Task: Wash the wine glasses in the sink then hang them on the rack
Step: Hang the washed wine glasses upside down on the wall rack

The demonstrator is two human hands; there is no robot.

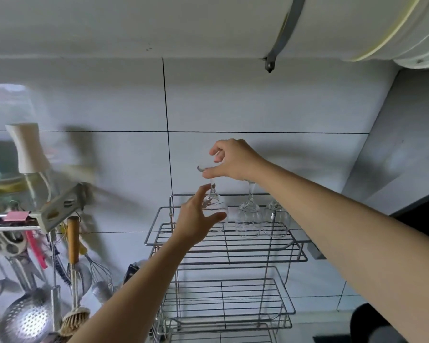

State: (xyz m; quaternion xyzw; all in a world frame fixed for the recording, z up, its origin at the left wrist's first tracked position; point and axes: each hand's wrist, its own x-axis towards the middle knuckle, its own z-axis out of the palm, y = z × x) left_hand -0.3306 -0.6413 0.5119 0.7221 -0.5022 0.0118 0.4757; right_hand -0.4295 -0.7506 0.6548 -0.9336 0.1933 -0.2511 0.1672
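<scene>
Right grip (229,159) pinches the foot of the inverted wine glass (217,206). Left grip (196,219) cups the bowl to steady it. Rim down for draining, on the rack (223,246) top shelf, left of two other glasses (249,216).

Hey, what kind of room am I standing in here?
Most likely a home kitchen: a tiled wall, a wire rack with upside-down wine glasses, and hanging utensils such as a whisk and a skimmer.
</scene>
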